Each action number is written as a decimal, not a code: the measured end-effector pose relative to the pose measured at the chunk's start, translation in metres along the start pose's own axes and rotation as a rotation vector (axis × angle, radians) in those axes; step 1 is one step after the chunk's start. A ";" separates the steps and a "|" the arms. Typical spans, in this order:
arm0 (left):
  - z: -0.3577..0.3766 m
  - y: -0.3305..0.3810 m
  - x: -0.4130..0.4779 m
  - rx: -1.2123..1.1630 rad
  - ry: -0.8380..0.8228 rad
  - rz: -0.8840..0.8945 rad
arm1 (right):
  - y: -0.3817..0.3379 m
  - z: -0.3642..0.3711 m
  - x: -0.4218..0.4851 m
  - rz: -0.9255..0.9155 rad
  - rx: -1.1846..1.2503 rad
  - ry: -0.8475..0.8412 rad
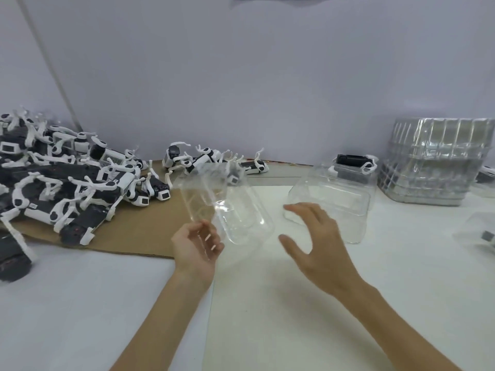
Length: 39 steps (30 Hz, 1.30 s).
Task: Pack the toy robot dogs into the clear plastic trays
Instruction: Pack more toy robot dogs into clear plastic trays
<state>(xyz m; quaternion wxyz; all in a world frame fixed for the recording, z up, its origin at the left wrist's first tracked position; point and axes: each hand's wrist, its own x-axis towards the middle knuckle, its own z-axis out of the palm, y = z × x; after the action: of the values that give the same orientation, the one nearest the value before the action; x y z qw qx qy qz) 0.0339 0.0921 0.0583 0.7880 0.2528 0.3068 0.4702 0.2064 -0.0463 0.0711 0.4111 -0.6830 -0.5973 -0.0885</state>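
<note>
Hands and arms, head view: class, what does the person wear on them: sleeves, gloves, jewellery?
Nothing visible. The left hand and right hand are ungloved and ringless; the left arm and right arm are bare to the frame edge, without sleeves, watches or bands.

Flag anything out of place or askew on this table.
The dogs lie in a tangled heap on the cardboard, legs interlocked. One dog lies apart near the tray stack. The left hand holds a tray tilted off the table.
</note>
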 end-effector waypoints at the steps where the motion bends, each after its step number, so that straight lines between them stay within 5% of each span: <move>1: 0.002 -0.002 -0.002 0.065 -0.066 0.015 | -0.009 0.003 -0.004 -0.058 0.008 -0.052; 5: 0.010 -0.010 -0.013 0.558 -0.337 0.116 | -0.024 0.018 -0.016 -0.041 0.112 -0.175; 8: 0.014 -0.021 -0.018 0.836 -0.345 0.193 | -0.022 0.022 -0.019 0.018 0.173 -0.079; 14: 0.005 0.013 -0.003 1.046 0.015 0.576 | -0.015 0.004 -0.009 -0.018 0.026 0.084; 21: -0.050 0.115 0.039 1.683 0.581 0.746 | -0.009 0.000 -0.007 -0.074 -0.116 -0.038; 23: -0.073 0.162 0.053 1.812 0.672 0.729 | -0.010 0.003 -0.008 -0.090 -0.119 -0.060; 25: -0.095 0.212 0.065 1.841 0.704 0.528 | -0.012 0.005 -0.008 -0.109 -0.117 -0.068; 29: -0.125 0.244 0.093 1.849 0.432 0.052 | -0.013 0.008 -0.009 -0.130 -0.115 -0.087; 34: -0.095 0.171 0.108 1.605 0.152 0.368 | -0.009 0.010 -0.009 -0.113 -0.105 -0.106; 39: -0.023 0.094 0.116 1.656 -0.122 0.346 | -0.008 0.009 -0.010 -0.090 -0.089 -0.121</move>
<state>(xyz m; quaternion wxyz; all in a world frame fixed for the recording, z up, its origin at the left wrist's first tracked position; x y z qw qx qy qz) 0.0048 0.2394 0.0783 0.2806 0.8166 0.4659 0.1931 0.1929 -0.0485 0.0632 0.3391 -0.6772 -0.6464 -0.0919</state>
